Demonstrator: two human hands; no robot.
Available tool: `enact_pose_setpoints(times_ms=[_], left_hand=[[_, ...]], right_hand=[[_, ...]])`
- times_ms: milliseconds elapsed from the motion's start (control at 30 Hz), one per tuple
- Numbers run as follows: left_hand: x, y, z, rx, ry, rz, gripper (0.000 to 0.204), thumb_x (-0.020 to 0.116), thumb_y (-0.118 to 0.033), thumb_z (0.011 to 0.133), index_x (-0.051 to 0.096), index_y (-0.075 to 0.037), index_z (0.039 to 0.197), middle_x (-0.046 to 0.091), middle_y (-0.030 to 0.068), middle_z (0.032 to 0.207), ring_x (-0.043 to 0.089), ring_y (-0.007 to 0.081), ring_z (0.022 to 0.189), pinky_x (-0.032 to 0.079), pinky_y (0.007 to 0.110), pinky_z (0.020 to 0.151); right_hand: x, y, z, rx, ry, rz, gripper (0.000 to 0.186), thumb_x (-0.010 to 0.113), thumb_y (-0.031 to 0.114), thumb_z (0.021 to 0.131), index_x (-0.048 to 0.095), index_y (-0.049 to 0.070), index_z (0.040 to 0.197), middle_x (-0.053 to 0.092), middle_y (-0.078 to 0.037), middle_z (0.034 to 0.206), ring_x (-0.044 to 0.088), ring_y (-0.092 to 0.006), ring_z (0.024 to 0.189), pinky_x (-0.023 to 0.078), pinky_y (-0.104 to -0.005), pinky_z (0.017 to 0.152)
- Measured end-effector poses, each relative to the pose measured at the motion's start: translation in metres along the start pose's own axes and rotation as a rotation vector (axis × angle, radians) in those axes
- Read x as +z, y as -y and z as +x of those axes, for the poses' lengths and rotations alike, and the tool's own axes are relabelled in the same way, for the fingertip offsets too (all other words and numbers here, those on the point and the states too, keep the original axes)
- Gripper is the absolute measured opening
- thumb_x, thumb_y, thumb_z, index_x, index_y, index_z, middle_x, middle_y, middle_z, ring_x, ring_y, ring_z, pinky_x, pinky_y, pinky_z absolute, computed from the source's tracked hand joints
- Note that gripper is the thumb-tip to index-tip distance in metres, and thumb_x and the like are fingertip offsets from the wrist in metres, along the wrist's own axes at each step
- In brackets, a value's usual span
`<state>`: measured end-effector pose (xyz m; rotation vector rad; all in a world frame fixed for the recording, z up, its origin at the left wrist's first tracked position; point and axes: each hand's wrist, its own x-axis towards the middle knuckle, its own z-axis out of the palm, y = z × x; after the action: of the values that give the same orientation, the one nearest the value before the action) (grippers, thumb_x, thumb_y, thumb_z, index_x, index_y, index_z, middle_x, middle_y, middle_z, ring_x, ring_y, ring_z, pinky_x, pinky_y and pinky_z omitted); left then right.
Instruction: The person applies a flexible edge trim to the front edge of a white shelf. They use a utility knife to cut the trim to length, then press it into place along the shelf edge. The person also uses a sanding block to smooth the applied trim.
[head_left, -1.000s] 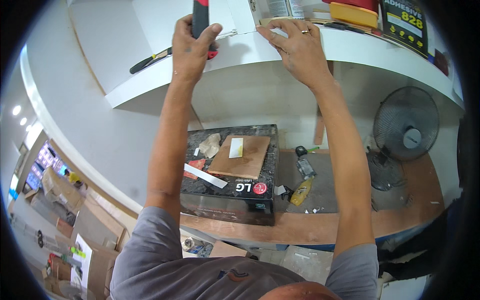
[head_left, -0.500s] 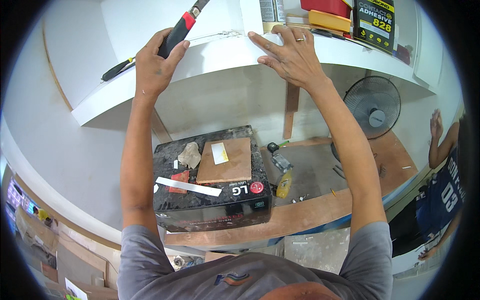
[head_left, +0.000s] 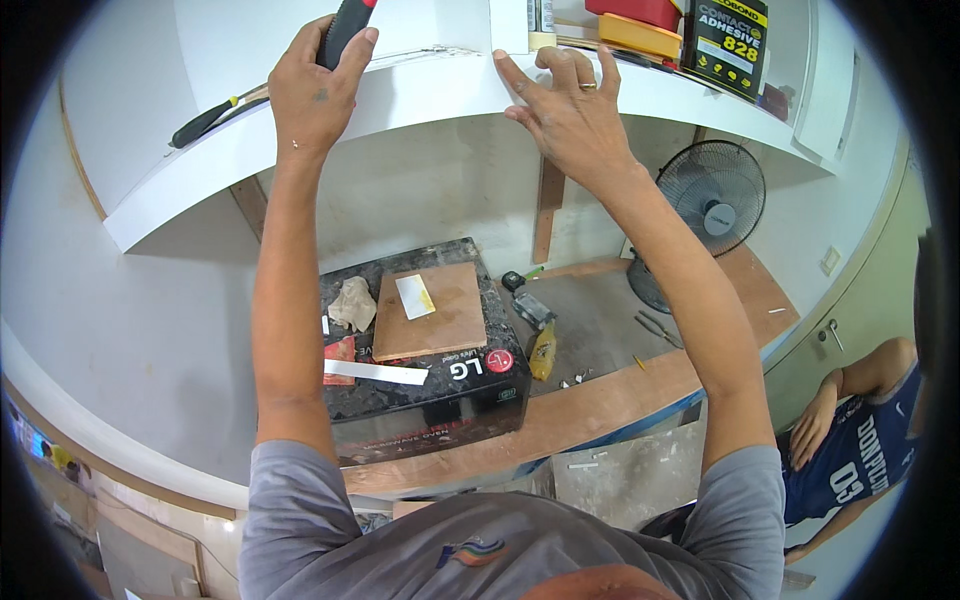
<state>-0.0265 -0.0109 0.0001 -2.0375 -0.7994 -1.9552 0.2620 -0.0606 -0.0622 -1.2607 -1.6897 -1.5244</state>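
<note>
Head view: the left hand is gripping a black-and-red tool handle upright above the front of a white shelf, the tool's far end running out of sight at the top. The right hand is holding nothing that I can see, its fingers parting and its index fingertip reaching the shelf's edge beside a white upright panel; I can't tell whether it is pressing. A screwdriver-like tool is lying on the shelf, left of the left hand. Below, a brown board is resting on a black carton, and a black fan is standing rightward.
</note>
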Motion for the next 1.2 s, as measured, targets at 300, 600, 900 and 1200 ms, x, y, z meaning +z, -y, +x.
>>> enact_pose_setpoints(times_ms=[300,600,900,1200], left_hand=[[-0.014,0.002,0.004,0.027,0.141,-0.063,0.052,0.085,-0.039,0.087,0.07,-0.001,0.119,0.074,0.0126,0.083,0.067,0.0147,0.064,0.05,0.027,0.052],[-0.029,0.005,0.006,0.015,0.357,-0.085,0.052,0.086,-0.042,0.085,0.073,-0.005,0.119,0.075,0.0102,0.097,0.069,0.0189,0.087,0.054,0.033,0.078],[-0.024,0.007,0.003,0.062,0.271,-0.096,0.047,0.085,-0.042,0.085,0.074,-0.007,0.114,0.07,0.0046,0.083,0.062,0.0143,0.076,0.048,0.03,0.07],[-0.026,0.006,0.0,0.043,0.324,-0.066,0.046,0.085,-0.038,0.085,0.076,-0.004,0.115,0.073,0.0074,0.088,0.066,0.0155,0.081,0.05,0.028,0.071]], right_hand=[[0.004,-0.011,-0.016,0.034,-0.035,0.247,0.06,0.071,0.041,0.097,0.052,0.04,0.154,0.051,-0.009,0.139,0.045,-0.0284,0.133,0.027,-0.0541,0.118],[0.004,-0.014,-0.008,0.08,-0.057,0.272,0.058,0.072,0.036,0.097,0.056,0.03,0.152,0.052,-0.013,0.142,0.048,-0.0305,0.13,0.037,-0.0509,0.109],[0.016,-0.005,-0.014,0.105,-0.129,0.204,0.054,0.07,0.035,0.099,0.059,0.027,0.151,0.05,-0.014,0.132,0.046,-0.0307,0.124,0.032,-0.0495,0.11],[0.014,-0.001,-0.015,0.136,-0.12,0.246,0.051,0.071,0.033,0.098,0.063,0.024,0.147,0.052,-0.013,0.13,0.047,-0.0296,0.125,0.03,-0.048,0.111]])
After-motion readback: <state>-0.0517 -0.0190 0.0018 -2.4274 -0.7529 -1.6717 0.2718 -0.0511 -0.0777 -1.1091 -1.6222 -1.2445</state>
